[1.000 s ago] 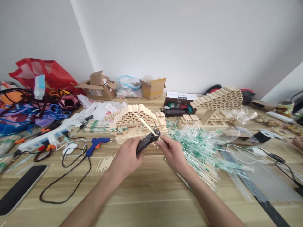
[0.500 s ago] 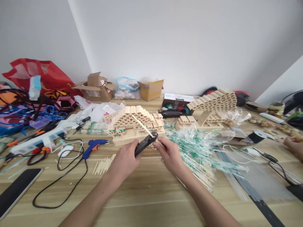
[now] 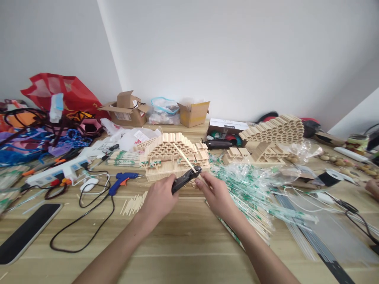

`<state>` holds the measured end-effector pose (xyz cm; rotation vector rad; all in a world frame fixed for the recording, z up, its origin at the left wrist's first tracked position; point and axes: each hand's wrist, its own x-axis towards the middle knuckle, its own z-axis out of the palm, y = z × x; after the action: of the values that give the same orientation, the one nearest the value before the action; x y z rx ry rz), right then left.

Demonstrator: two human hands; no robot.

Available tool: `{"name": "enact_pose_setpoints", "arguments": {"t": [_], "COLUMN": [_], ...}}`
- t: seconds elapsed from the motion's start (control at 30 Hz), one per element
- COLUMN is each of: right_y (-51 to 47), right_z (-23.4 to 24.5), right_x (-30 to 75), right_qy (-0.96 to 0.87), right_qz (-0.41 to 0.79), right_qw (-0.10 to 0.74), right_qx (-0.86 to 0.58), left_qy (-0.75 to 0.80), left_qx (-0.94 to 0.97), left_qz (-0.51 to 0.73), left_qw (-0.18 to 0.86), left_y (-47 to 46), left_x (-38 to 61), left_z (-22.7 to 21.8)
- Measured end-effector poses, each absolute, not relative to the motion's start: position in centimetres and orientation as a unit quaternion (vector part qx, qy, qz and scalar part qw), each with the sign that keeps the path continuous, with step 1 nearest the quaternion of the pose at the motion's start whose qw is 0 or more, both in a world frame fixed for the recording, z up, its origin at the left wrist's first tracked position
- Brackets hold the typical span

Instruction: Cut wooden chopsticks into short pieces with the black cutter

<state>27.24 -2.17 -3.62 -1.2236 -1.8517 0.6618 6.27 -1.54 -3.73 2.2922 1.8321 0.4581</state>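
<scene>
Over the front of the table, my left hand [image 3: 161,198] is closed around a dark hand tool [image 3: 185,180] with a rounded head; its exact kind is unclear. My right hand [image 3: 215,193] pinches the near end of a pale wooden chopstick [image 3: 184,157]. The stick crosses the tool's head and slants up to the left. Behind both hands stands a house-like model [image 3: 174,157] of stacked wooden sticks. A pile of short cut sticks [image 3: 134,204] lies left of my left hand. Beside my right hand are chopsticks in clear, green-printed wrappers [image 3: 248,193].
A blue glue gun [image 3: 122,182] with a looping black cable lies left, near a power strip [image 3: 56,172] and a phone [image 3: 29,232]. More stick structures [image 3: 275,130] stand at the back right. Another person's hand [image 3: 372,187] shows at the right edge.
The view has swung slightly left, so everything sits further right in it. Both hands keep their holds on the tool and chopstick. The other person's hand shows less.
</scene>
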Motion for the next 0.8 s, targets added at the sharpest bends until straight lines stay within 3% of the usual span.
{"name": "enact_pose_setpoints", "arguments": {"t": [0.23, 0.37, 0.47, 0.67, 0.8], "right_y": [-1.3, -0.8, -0.4, -0.5, -1.1], "right_z": [-4.5, -6.4, -6.7, -4.3, -3.7], "right_x": [29.7, 29.0, 28.5, 28.5, 27.9], "right_qy": [-0.787, -0.774, -0.767, -0.72, -0.682], "right_qz": [0.278, 0.286, 0.268, 0.286, 0.341], "right_qw": [0.136, 0.087, 0.133, 0.368, 0.41], "right_qx": [-0.533, -0.559, -0.567, -0.515, -0.5], "left_qy": [0.642, 0.63, 0.61, 0.59, 0.579], "left_qx": [0.746, 0.757, 0.77, 0.782, 0.785], "left_qz": [0.177, 0.163, 0.168, 0.172, 0.175], "left_qw": [0.013, 0.064, 0.087, 0.105, 0.132], "left_y": [-0.6, -0.8, -1.2, -1.4, -1.3], "left_x": [4.4, 4.5, 4.9, 5.4, 5.7], "left_z": [-2.8, -2.4, -2.4, -3.1, -3.6]}}
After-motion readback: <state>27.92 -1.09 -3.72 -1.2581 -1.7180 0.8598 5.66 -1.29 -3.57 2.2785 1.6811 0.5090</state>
